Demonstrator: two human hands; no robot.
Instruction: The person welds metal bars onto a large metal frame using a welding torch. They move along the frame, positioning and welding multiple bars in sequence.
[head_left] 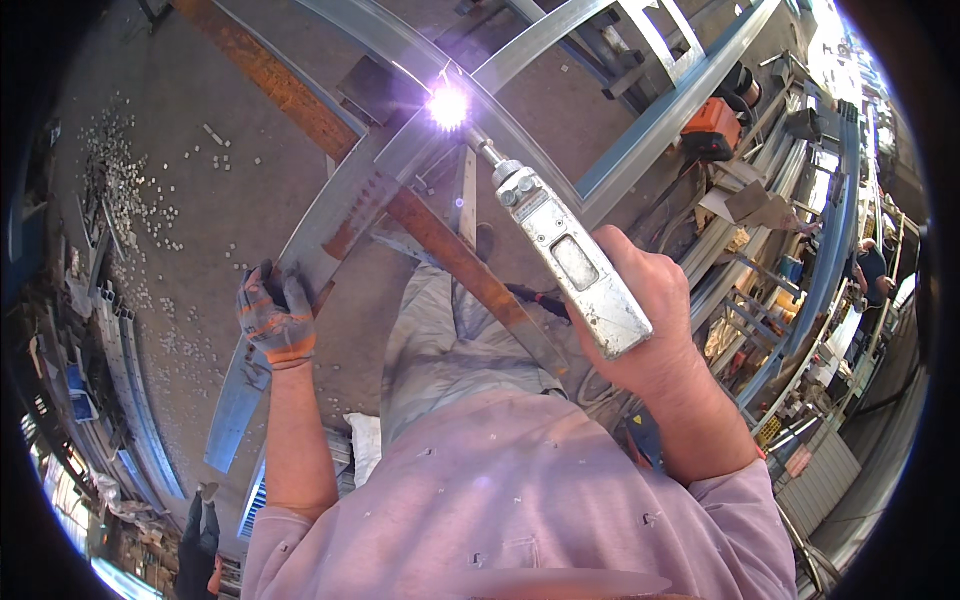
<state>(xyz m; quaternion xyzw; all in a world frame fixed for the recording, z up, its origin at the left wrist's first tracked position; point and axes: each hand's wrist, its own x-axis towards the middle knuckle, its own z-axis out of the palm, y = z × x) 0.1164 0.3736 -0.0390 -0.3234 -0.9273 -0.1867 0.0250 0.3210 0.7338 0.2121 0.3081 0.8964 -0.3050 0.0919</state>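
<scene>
1. One bare right hand (655, 300): grip closed round a scuffed, pale welding gun (545, 225), slanted so its nozzle points at the bright arc (448, 106).
2. One gloved left hand (277, 318): laid on the silver bar, well back from the heat, probably steadying it; how tight this grip is, cannot tell.
3. Silver bar (340, 205): upper end at the arc, against a curved metal strip (520, 130).
4. Rusty beam (465, 262): crosses beneath the bar, presumably as support.
</scene>
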